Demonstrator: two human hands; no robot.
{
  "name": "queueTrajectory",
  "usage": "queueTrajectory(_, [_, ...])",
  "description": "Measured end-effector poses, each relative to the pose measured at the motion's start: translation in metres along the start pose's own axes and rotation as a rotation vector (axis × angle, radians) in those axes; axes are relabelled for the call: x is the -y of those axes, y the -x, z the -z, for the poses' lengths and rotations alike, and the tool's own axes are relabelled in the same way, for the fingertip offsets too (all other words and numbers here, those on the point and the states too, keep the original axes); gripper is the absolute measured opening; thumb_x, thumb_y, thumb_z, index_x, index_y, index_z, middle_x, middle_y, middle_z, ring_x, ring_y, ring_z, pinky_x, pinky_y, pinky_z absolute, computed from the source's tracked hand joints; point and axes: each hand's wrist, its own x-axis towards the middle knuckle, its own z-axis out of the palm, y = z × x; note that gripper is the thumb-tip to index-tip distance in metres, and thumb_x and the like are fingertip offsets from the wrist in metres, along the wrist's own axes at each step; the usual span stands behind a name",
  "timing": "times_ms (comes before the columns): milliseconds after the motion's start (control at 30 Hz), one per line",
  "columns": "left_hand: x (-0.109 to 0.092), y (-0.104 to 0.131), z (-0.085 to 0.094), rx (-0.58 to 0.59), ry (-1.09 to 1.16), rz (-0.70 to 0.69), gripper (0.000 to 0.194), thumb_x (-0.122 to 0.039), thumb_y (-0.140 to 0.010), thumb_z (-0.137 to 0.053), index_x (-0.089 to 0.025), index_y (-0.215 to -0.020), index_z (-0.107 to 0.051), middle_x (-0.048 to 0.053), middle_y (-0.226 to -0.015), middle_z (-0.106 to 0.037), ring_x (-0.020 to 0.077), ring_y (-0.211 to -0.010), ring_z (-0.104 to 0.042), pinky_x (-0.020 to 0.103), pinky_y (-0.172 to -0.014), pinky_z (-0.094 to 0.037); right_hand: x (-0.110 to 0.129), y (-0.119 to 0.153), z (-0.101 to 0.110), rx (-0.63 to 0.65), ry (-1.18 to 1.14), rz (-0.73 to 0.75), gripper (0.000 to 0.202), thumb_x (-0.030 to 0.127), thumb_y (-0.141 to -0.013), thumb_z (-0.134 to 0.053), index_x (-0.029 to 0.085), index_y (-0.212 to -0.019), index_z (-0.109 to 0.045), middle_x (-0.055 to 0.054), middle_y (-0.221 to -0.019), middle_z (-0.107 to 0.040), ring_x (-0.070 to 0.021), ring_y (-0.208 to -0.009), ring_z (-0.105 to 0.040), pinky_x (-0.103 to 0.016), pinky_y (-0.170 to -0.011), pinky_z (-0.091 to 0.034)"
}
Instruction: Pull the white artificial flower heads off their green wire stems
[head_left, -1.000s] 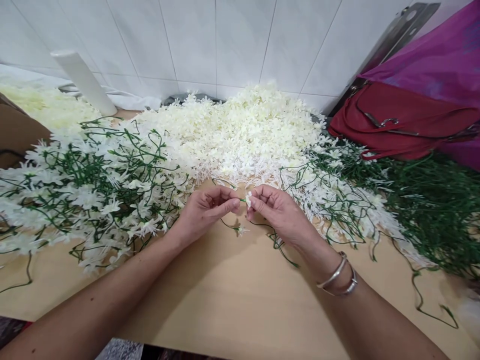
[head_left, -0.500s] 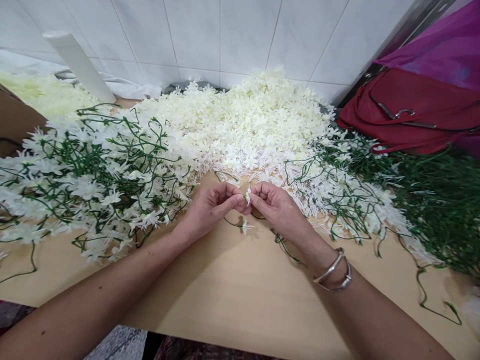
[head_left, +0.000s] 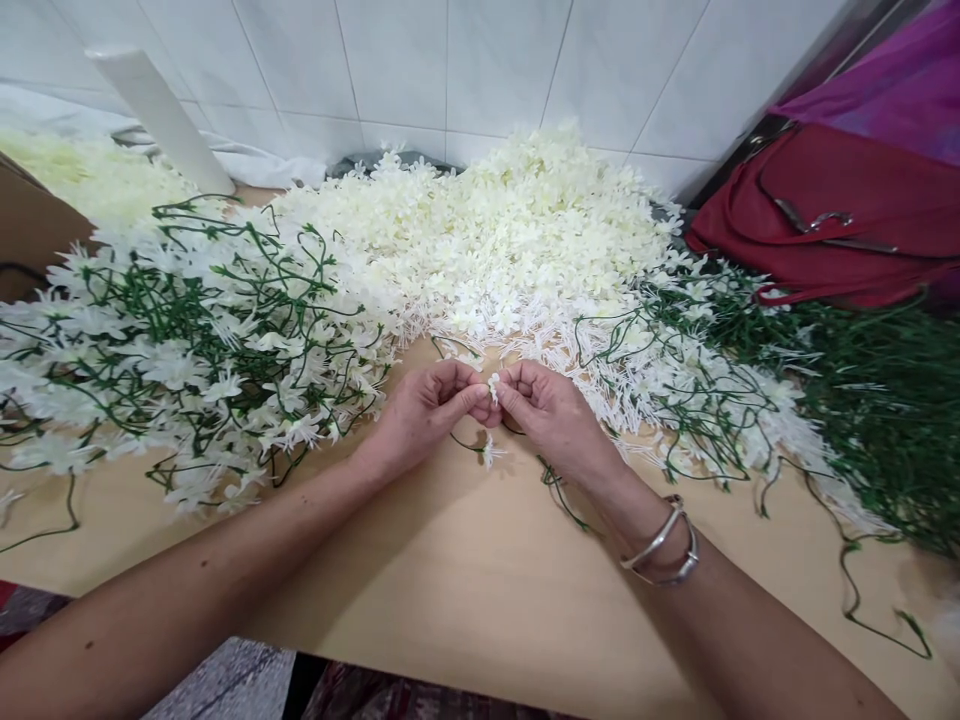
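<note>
Over the middle of the table, my left hand [head_left: 442,405] and my right hand [head_left: 551,410] meet fingertip to fingertip, both closed in a pinch. Between them shows a small white artificial flower [head_left: 493,387]. The left fingers grip a green artificial stem [head_left: 466,441], mostly hidden behind the hand; its lower end carries another white bloom [head_left: 490,454] that hangs just below the fingers. The right thumb and forefinger close on the small flower's petals. Under the right wrist a loose green stem [head_left: 562,490] lies on the table.
White flowers on green stems [head_left: 225,350] heap up on the left. Loose cream petals [head_left: 495,230] pile against the tiled wall. Green stems [head_left: 885,400] lie at the right, beside a red handbag [head_left: 840,215]. A white roll [head_left: 161,120] stands at the back left.
The hands stay together in almost the same place. The small flower between the fingertips has turned slightly. The whole view has shifted a little.
</note>
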Motion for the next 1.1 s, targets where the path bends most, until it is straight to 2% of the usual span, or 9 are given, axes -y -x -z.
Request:
queueTrajectory(167, [0.001, -0.002, -0.002, -0.021, 0.055, -0.002, 0.037, -0.050, -0.091, -0.075, -0.013, -0.090, -0.069, 0.007, -0.079, -0.078, 0.0182, -0.077, -0.077, 0.030, -0.080, -0.061, 0.003, 0.000, 0.004, 0.043, -0.069, 0.002, 0.032, 0.049, -0.090, -0.074, 0.021, -0.086, -0.061, -0.001, -0.076, -0.071, -0.0151, -0.071, -0.065, -0.029, -0.068, -0.049])
queueTrajectory(333, [0.000, -0.006, 0.001, -0.020, 0.040, -0.048, 0.041, -0.055, -0.089, -0.076, -0.014, -0.091, -0.068, 0.007, -0.083, -0.079, 0.0188, -0.080, -0.077, 0.031, -0.081, -0.061, 0.010, 0.001, 0.012, 0.030, -0.054, -0.006, 0.035, 0.056, -0.094, -0.068, 0.021, -0.100, -0.064, -0.002, -0.077, -0.075, -0.0176, -0.084, -0.071, -0.033, -0.086, -0.052])
queueTrajectory(433, [0.000, -0.007, 0.003, -0.021, 0.061, -0.046, 0.042, -0.055, -0.088, -0.076, -0.015, -0.093, -0.067, 0.007, -0.083, -0.080, 0.0194, -0.082, -0.077, 0.032, -0.082, -0.062, 0.011, 0.001, 0.014, 0.051, -0.120, -0.013, 0.039, 0.056, -0.086, -0.077, 0.023, -0.101, -0.065, -0.002, -0.081, -0.077, -0.0192, -0.089, -0.074, -0.035, -0.091, -0.054])
queueTrajectory(533, [0.000, -0.006, 0.002, -0.010, 0.060, -0.022, 0.040, -0.053, -0.090, -0.075, -0.015, -0.095, -0.068, 0.007, -0.085, -0.080, 0.0193, -0.083, -0.078, 0.032, -0.084, -0.062, 0.008, -0.001, 0.013, 0.035, -0.123, -0.021, 0.039, 0.053, -0.078, -0.086, 0.023, -0.092, -0.066, -0.002, -0.081, -0.076, -0.0198, -0.085, -0.074, -0.037, -0.089, -0.057])
queueTrajectory(800, [0.007, -0.001, 0.000, -0.015, 0.045, 0.029, 0.031, -0.046, -0.096, -0.070, -0.015, -0.101, -0.068, 0.008, -0.093, -0.081, 0.0198, -0.090, -0.078, 0.032, -0.087, -0.061, 0.000, -0.001, 0.008, -0.036, -0.111, 0.000, 0.032, 0.049, -0.077, -0.087, 0.023, -0.082, -0.070, -0.001, -0.074, -0.074, -0.0175, -0.073, -0.071, -0.036, -0.080, -0.059])
queueTrajectory(933, [0.006, 0.002, 0.001, -0.010, -0.041, 0.030, 0.030, -0.045, -0.099, -0.065, -0.015, -0.103, -0.068, 0.008, -0.092, -0.080, 0.0196, -0.089, -0.077, 0.031, -0.085, -0.060, 0.003, 0.001, 0.007, -0.065, -0.088, -0.034, 0.030, 0.048, -0.080, -0.085, 0.022, -0.084, -0.070, -0.002, -0.075, -0.075, -0.0184, -0.073, -0.072, -0.035, -0.076, -0.059])
queueTrajectory(1100, [0.001, 0.004, 0.001, 0.006, -0.123, 0.011, 0.027, -0.042, -0.101, -0.063, -0.016, -0.100, -0.070, 0.008, -0.090, -0.080, 0.0188, -0.085, -0.076, 0.030, -0.082, -0.060, 0.005, -0.001, 0.013, 0.008, -0.031, -0.088, 0.032, 0.049, -0.081, -0.083, 0.021, -0.084, -0.068, -0.005, -0.078, -0.078, -0.0190, -0.073, -0.072, -0.033, -0.071, -0.057])
